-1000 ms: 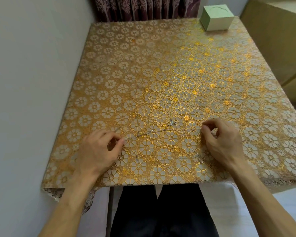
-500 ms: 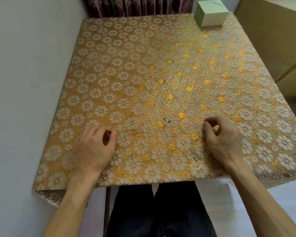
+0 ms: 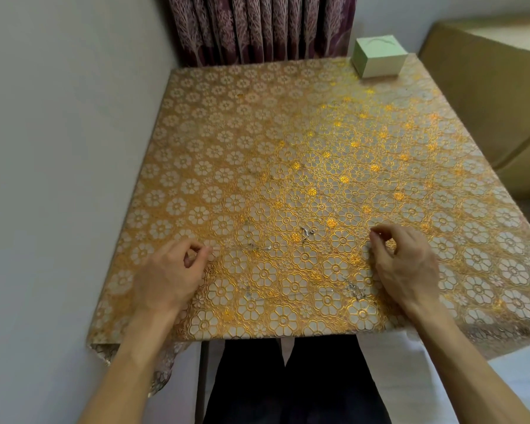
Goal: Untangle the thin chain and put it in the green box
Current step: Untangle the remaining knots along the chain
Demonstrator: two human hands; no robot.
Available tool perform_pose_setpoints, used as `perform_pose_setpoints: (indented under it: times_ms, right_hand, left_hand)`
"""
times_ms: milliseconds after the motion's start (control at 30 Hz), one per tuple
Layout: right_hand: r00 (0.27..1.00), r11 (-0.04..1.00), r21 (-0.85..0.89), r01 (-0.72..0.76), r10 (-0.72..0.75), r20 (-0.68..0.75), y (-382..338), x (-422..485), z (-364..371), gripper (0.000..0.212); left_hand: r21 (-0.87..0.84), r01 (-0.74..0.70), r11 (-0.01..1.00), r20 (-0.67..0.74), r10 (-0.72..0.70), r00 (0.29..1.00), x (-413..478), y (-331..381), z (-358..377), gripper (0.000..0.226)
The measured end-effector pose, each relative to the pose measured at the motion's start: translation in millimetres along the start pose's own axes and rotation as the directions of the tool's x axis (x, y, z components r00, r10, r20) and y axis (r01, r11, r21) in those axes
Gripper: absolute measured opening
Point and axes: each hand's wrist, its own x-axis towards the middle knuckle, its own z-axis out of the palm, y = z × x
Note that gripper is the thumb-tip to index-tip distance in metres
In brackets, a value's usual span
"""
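Observation:
A thin silver chain [image 3: 306, 234] stretches across the gold flowered tablecloth between my two hands, with a small knotted cluster near its middle. It is so fine that only parts of it show. My left hand [image 3: 169, 276] pinches thumb and forefinger at the chain's left end. At the right end my right hand [image 3: 404, 264] pinches the same way. The pale green box [image 3: 378, 61] sits with its lid on at the far right corner of the table, well away from both hands.
The table [image 3: 257, 133] stands against a grey wall on the left and a dark curtain [image 3: 257, 26] at the back. Small silvery bits [image 3: 356, 291] lie near the front edge by my right wrist. A tan cabinet [image 3: 487, 102] stands to the right.
My hands have drawn slightly further apart, pulling the chain out longer and flatter on the cloth. The view has tilted, so the box sits lower in the frame.

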Motion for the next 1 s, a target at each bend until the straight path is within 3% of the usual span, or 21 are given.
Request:
perform_pose_setpoints:
  times_ms: [200, 500, 833, 1000]
  right_hand:
    - [1.0, 0.998, -0.055, 0.029, -0.03, -0.007, 7, -9, 2, 0.015]
    - [0.998, 0.995, -0.076, -0.059, 0.057, -0.027, -5, -20, -2, 0.026]
    - [0.996, 0.997, 0.029, 0.067, -0.069, 0.06, -46, -31, 14, 0.027]
    - [0.985, 0.993, 0.071, 0.091, -0.1, 0.138, -60, -18, 18, 0.023]
  left_hand:
    - [0.034, 0.007, 0.999, 0.001, -0.007, 1.0, -11, -12, 7, 0.02]
    - [0.011, 0.082, 0.997, -0.016, -0.082, 0.996, -38, -15, -6, 0.014]
    - [-0.22, -0.203, 0.954, 0.03, 0.215, 0.976, -9, 76, 37, 0.018]
    - [-0.254, -0.369, 0.894, 0.169, 0.417, 0.893, 30, 103, 63, 0.025]
